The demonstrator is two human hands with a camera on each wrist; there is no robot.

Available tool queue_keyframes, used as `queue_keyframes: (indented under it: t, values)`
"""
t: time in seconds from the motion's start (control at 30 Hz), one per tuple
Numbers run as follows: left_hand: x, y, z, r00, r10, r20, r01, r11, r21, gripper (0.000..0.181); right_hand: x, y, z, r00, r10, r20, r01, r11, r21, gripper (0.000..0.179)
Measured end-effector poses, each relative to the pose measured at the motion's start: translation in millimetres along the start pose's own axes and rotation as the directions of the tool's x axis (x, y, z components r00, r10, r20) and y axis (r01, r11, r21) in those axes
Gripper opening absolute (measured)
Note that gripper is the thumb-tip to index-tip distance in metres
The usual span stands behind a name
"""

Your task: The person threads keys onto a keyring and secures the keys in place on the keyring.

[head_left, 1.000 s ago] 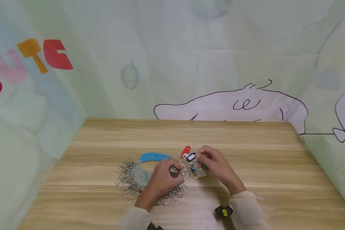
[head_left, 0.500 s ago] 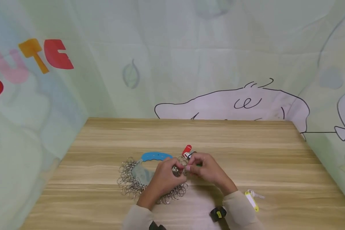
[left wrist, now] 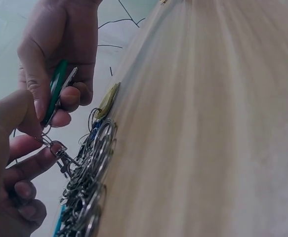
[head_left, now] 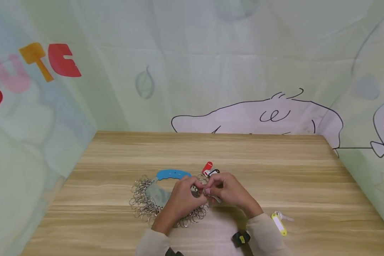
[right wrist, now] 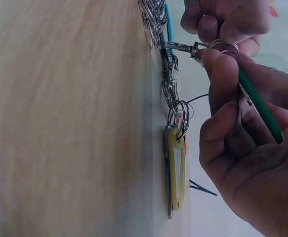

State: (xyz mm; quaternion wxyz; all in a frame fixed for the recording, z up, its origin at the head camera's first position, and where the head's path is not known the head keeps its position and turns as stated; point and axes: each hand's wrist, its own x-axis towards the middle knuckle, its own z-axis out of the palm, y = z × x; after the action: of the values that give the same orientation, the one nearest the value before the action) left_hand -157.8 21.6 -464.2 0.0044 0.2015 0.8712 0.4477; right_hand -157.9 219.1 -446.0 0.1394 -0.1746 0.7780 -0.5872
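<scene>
In the head view, my left hand (head_left: 181, 195) and right hand (head_left: 230, 190) meet fingertip to fingertip beside a grey plate (head_left: 156, 195) fringed with several metal rings and clips. Its blue handle (head_left: 171, 174) lies at the far side. My left thumb and finger pinch a split ring (right wrist: 224, 45), from which a swivel snap hook (left wrist: 64, 159) hangs. A green key tag (right wrist: 260, 106) with a key (right wrist: 246, 94) behind it is gripped by my right hand, its ring end right at the split ring.
A red key tag (head_left: 208, 166) and a black-framed tag (head_left: 214, 172) lie beyond my right hand. To the right, a yellow tag (head_left: 279, 224) rests with its key (head_left: 284, 216). Another yellow tag (right wrist: 178, 170) sits below my right hand in the right wrist view.
My right hand has left the pile of tags and moved left to my left hand, bringing the green tag. Its sleeve has uncovered the yellow tag on the right. My left hand stays put.
</scene>
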Motion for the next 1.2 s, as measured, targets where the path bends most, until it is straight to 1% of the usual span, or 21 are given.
queue_keyframes:
  t: [0.23, 0.43, 0.63, 0.8, 0.87, 0.9, 0.97, 1.07, 1.13, 1.2]
  values:
    - [0.5, -0.5, 1.0, 1.0, 0.003, -0.004, -0.003, 1.0, 0.01, 0.02, 0.2, -0.7, 0.3, 1.0, -0.016, 0.003, 0.016, 0.999, -0.044, 0.011]
    - [0.3, -0.2, 1.1, 0.999, 0.029, -0.016, -0.029, 0.999, 0.027, 0.02, 0.5, -4.1, -0.9, 0.999, -0.05, 0.011, 0.051, 0.995, -0.09, 0.014]
    - [-0.7, -0.3, -1.1, 0.999, 0.032, -0.003, -0.032, 0.999, 0.024, 0.019, -0.2, -6.6, -1.8, 0.998, -0.071, 0.001, 0.07, 0.988, -0.139, 0.015]
    - [-1.7, 1.1, -3.4, 0.999, 0.051, 0.007, -0.052, 0.998, 0.028, 0.014, -1.3, -6.7, -3.7, 0.998, -0.06, -0.013, 0.058, 0.989, -0.139, 0.013]
    - [-2.0, 1.4, -3.6, 0.998, 0.061, 0.013, -0.061, 0.997, 0.035, 0.016, -1.5, -6.5, -4.4, 0.998, -0.053, -0.012, 0.052, 0.991, -0.123, 0.012]
    - [-2.0, 1.5, -3.8, 0.997, 0.071, 0.016, -0.072, 0.997, 0.039, 0.019, -1.6, -6.5, -4.6, 0.999, -0.05, -0.012, 0.048, 0.992, -0.119, 0.011]
    - [-2.1, 1.3, -3.7, 0.994, 0.113, 0.014, -0.113, 0.992, 0.055, 0.029, -1.7, -6.6, -4.9, 0.999, -0.046, -0.011, 0.045, 0.993, -0.109, 0.01]
    - [-1.9, 1.3, -4.2, 0.981, 0.195, 0.0, -0.194, 0.977, 0.084, 0.044, -1.4, -6.4, -4.8, 0.999, -0.043, -0.01, 0.042, 0.994, -0.1, 0.007]
    - [-1.8, 1.2, -5.0, 0.971, 0.239, -0.006, -0.238, 0.967, 0.092, 0.049, -1.2, -6.2, -4.4, 0.999, -0.039, -0.01, 0.037, 0.995, -0.097, 0.007]
    - [-2.0, 1.3, -6.4, 0.969, 0.249, 0.001, -0.248, 0.965, 0.087, 0.047, -0.9, -5.8, -3.6, 0.999, -0.032, -0.014, 0.03, 0.995, -0.097, 0.008]
